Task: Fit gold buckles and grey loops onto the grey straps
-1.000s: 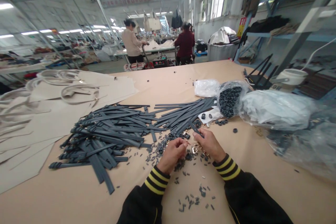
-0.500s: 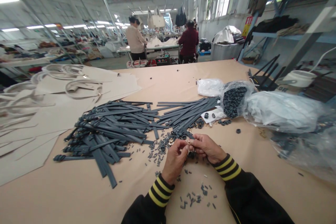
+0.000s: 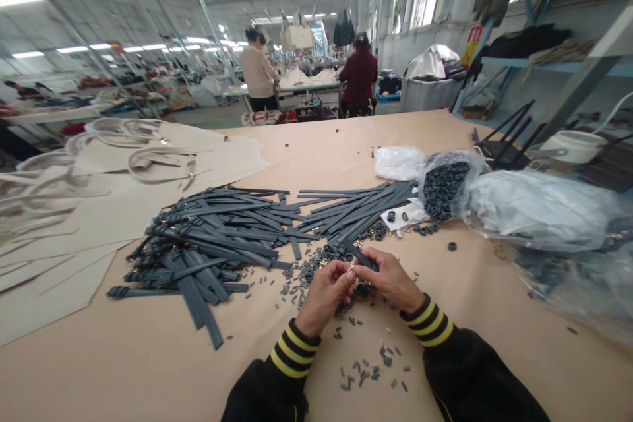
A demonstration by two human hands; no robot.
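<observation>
My left hand (image 3: 326,295) pinches a small gold-coloured metal piece (image 3: 352,268) at its fingertips, meeting my right hand. Between the fingers of my right hand (image 3: 391,278) is a dark grey strap (image 3: 362,256), its far end pointing up and left. Just beyond the hands lie small dark rings and gold bits, partly hidden by the fingers. A big heap of dark grey straps (image 3: 212,237) spreads to the left, and a fan of plain straps (image 3: 356,208) lies ahead. Tiny dark pieces (image 3: 363,374) are scattered between my forearms.
Beige panels with looped handles (image 3: 113,211) cover the table's left side. On the right are a plastic bag of dark rings (image 3: 445,188), a large clear bag (image 3: 539,208) and a white bucket (image 3: 568,146). Two people stand at a farther table.
A dark strap now shows in my right hand, whose fingers have shifted around it. My left hand has moved slightly left. The view has shifted a little.
</observation>
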